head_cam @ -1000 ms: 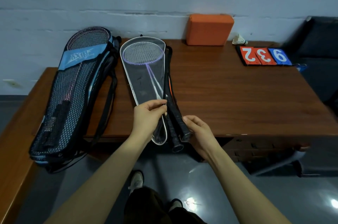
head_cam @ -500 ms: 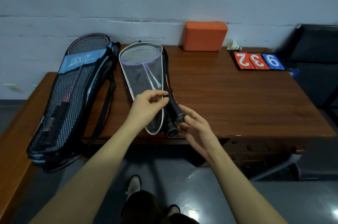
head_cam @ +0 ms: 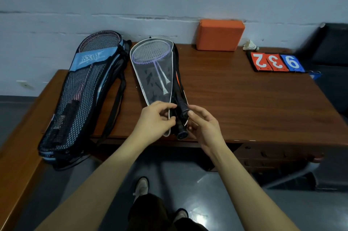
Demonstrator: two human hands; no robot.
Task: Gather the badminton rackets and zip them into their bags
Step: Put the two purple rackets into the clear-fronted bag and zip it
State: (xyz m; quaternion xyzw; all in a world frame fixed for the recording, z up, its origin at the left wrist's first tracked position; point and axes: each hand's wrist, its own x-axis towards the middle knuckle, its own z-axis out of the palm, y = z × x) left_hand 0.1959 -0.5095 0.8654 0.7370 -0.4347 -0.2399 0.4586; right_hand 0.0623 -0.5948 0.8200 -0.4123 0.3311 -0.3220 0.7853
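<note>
Head view. On the brown wooden bench [head_cam: 235, 99] lie two bags; at the left, a long black mesh racket bag with a blue band [head_cam: 82, 91], rackets inside, apparently closed, though its zip is not visible; beside it, a clear-fronted, white-edged racket cover [head_cam: 150, 72] holding purple-framed rackets [head_cam: 150, 54], their black-wrapped handles [head_cam: 181, 117] protruding from its narrow end near the bench's front edge. The left hand [head_cam: 156, 119] pinches the cover's white edge at that end; the right hand [head_cam: 202, 123] has its fingers curled about the handle ends, its grip on them seeming light. Judged progress: rackets gathered and one bag filled; the cover remains open at the handles, so seating them and zipping remain. Behind stand an orange foam block [head_cam: 220, 34], a white shuttlecock [head_cam: 251, 45] and red-and-blue score cards [head_cam: 275, 61].
</note>
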